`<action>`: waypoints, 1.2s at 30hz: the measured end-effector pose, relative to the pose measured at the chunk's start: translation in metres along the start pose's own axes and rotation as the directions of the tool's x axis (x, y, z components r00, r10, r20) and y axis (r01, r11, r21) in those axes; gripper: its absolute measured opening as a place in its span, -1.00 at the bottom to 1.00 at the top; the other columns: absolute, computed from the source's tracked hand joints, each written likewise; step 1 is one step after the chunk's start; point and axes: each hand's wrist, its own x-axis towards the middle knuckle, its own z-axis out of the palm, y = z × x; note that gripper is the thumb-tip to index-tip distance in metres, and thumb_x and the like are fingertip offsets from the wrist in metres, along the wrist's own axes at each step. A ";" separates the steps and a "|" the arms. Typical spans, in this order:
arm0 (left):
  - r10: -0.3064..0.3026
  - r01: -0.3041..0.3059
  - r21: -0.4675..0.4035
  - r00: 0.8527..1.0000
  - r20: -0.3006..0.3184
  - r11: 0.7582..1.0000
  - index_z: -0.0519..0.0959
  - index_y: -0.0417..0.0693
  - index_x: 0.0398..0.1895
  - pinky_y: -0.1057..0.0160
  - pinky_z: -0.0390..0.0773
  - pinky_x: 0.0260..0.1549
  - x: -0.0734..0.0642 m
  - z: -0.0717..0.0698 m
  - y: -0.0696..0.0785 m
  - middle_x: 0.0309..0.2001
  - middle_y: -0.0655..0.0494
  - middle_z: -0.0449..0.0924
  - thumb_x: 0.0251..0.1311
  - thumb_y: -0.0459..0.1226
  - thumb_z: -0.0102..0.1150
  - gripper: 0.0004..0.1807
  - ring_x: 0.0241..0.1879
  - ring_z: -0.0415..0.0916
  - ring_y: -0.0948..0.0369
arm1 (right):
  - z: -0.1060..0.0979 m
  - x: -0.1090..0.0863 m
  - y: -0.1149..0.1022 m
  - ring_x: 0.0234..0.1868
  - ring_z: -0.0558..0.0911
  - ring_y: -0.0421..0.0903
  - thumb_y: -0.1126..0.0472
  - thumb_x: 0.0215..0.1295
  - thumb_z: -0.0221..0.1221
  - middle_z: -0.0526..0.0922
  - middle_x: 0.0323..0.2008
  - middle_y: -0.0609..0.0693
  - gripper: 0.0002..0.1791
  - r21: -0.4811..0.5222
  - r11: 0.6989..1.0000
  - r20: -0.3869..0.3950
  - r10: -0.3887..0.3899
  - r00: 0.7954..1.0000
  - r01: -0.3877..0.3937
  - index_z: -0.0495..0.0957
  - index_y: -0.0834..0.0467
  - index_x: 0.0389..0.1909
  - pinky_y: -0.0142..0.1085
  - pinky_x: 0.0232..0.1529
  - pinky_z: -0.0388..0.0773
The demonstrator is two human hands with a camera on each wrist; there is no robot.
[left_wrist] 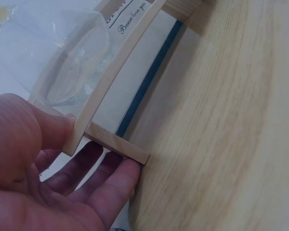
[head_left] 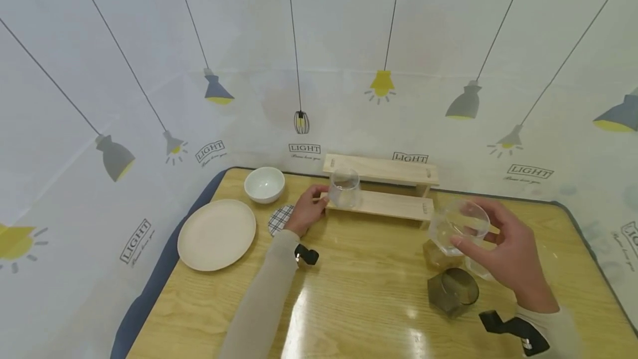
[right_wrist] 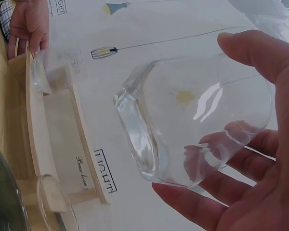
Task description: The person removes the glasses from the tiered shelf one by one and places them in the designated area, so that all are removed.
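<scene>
My right hand point(head_left: 513, 248) holds a clear, faceted drinking glass point(right_wrist: 192, 120) between thumb and fingers, tilted above the table. At the left end of the two-step wooden shelf point(head_left: 391, 204), my left hand point(head_left: 308, 210) grips the lower step, thumb on the board's edge and fingers against its end support point(left_wrist: 118, 143). Another clear glass point(head_left: 345, 188) stands on that lower step, close to the left hand. Under the right hand, an amber glass point(head_left: 441, 256) is partly hidden by the held glass. A smoky grey glass point(head_left: 448, 292) sits nearer to me, and part of another clear glass point(head_left: 478, 268) shows beside the amber one.
To the left on the wooden table point(head_left: 364, 281) are a cream plate point(head_left: 216, 235), a white bowl point(head_left: 265, 185) and a checked coaster point(head_left: 280, 219) partly behind the left hand. A white sheet printed with lamps point(head_left: 339, 104) hangs right behind the shelf.
</scene>
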 end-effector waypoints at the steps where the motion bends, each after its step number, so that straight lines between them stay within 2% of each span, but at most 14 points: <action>1: -0.002 0.002 0.000 1.000 0.001 1.000 0.55 0.08 0.33 0.16 0.71 -0.02 0.000 0.000 0.000 0.39 -0.09 0.44 0.58 -0.23 0.14 -0.66 0.23 0.55 0.02 | -0.004 -0.003 0.002 0.18 0.66 -0.38 0.57 0.06 0.49 0.68 0.16 -0.18 -0.22 0.002 1.000 -0.007 -0.010 1.000 0.010 0.53 0.22 0.36 -0.49 -0.10 0.71; 6: -0.013 0.013 0.000 1.000 0.003 1.000 0.55 0.07 0.33 0.14 0.72 0.02 -0.002 -0.001 0.000 0.42 -0.09 0.42 0.58 -0.23 0.14 -0.66 0.28 0.53 0.01 | -0.023 -0.024 0.007 0.14 0.68 -0.37 0.62 0.08 0.44 0.71 0.14 -0.21 -0.22 -0.033 0.999 -0.054 0.014 0.998 -0.016 0.50 0.27 0.38 -0.52 -0.11 0.70; 12: -0.012 0.012 0.007 1.000 0.002 1.000 0.55 0.06 0.33 0.15 0.72 0.01 -0.003 -0.001 -0.002 0.41 -0.10 0.43 0.58 -0.24 0.13 -0.66 0.25 0.54 0.03 | -0.043 -0.057 0.016 0.08 0.68 -0.47 0.54 0.10 0.49 0.71 0.10 -0.31 -0.20 -0.119 0.985 -0.103 0.115 0.988 -0.128 0.50 0.21 0.40 -0.60 -0.09 0.65; 16: 0.000 0.000 0.006 1.000 0.001 1.000 0.54 0.07 0.34 0.12 0.71 0.03 -0.003 0.000 0.002 0.40 -0.10 0.44 0.59 -0.23 0.12 -0.66 0.23 0.55 0.03 | -0.051 -0.077 0.026 0.06 0.67 -0.50 0.55 0.08 0.50 0.71 0.07 -0.32 -0.22 -0.147 0.977 -0.134 0.137 0.981 -0.157 0.52 0.24 0.37 -0.65 -0.08 0.60; 21: -0.005 0.005 0.017 1.000 -0.002 1.000 0.54 0.07 0.34 0.14 0.71 0.00 -0.002 0.000 0.004 0.38 -0.09 0.46 0.59 -0.23 0.12 -0.67 0.17 0.56 0.07 | -0.052 -0.096 0.030 0.03 0.67 -0.49 0.65 0.03 0.46 0.69 0.05 -0.29 -0.21 -0.153 0.976 -0.169 0.130 0.977 -0.157 0.51 0.31 0.35 -0.62 -0.09 0.64; 28: 0.001 -0.001 0.033 1.000 -0.001 0.999 0.54 0.08 0.35 0.20 0.69 -0.08 -0.003 -0.001 0.003 0.38 -0.08 0.47 0.59 -0.22 0.12 -0.66 0.11 0.57 0.11 | -0.047 -0.115 0.037 -0.03 0.70 -0.47 0.70 -0.06 0.46 0.72 -0.02 -0.41 -0.19 -0.148 0.962 -0.239 0.192 0.952 -0.231 0.53 0.35 0.32 -0.63 -0.10 0.63; 36: -0.005 0.005 0.015 1.000 0.000 1.000 0.54 0.07 0.35 0.19 0.69 -0.07 -0.004 -0.001 0.005 0.39 -0.08 0.46 0.59 -0.23 0.12 -0.66 0.13 0.57 0.10 | -0.037 -0.130 0.061 -0.04 0.67 -0.56 0.64 0.03 0.47 0.67 0.00 -0.52 -0.20 -0.120 0.953 -0.245 0.242 0.939 -0.277 0.50 0.30 0.37 -0.67 -0.10 0.60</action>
